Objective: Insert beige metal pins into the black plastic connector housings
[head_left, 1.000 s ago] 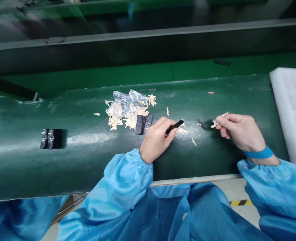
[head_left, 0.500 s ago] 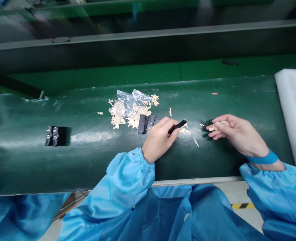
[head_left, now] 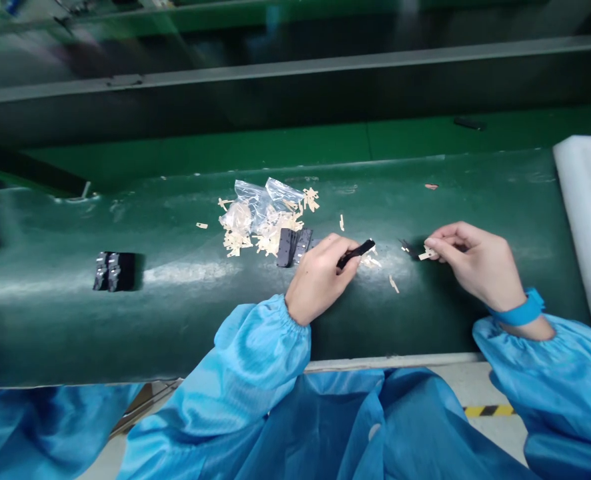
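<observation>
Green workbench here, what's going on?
A person's left hand holds a slim black bar; the right hand, apart from it, pinches a small, flat, cream-coloured piece. Flat black rectangular parts lie between the left hand and a loose pile of thin cream-coloured pieces with clear plastic bags. Two black parts with shiny edges sit side by side farther left.

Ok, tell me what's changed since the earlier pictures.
The right hand has shifted slightly left and regripped its flat cream piece: both ends showed earlier; now one juts from the pinch. The left hand stays put, holding the black bar; the clear plastic bags lie as before.
</observation>
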Motion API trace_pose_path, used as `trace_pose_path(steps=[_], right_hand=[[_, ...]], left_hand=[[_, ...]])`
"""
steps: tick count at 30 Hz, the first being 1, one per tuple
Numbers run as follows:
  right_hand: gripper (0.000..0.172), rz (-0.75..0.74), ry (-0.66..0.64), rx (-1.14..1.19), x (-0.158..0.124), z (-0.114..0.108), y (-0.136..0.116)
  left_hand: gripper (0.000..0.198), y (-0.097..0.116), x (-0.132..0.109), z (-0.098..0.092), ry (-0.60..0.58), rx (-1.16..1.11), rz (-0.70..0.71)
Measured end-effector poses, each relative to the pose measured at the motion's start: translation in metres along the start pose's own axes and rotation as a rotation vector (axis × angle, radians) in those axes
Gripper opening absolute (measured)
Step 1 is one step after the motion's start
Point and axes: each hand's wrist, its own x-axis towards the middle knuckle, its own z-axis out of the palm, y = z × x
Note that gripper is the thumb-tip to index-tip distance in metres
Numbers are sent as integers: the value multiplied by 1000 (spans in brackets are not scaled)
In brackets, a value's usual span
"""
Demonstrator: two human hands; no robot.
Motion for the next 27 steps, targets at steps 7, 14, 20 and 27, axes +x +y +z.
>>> trace_pose_path(steps=[7,14,20,27], right_hand=[[51,57,-146,219,5,2,5],[38,15,-83,181,2,-6,5],[40,66,-83,195,1,-3,-3],[40,68,-62,162,0,0,-4]], left_hand=[[13,0,0,0,0,12,5],[12,1,1,-1,5,17,19],[13,0,0,-1,-14,1,-1],[13,1,0,-1,-14,7,-4]])
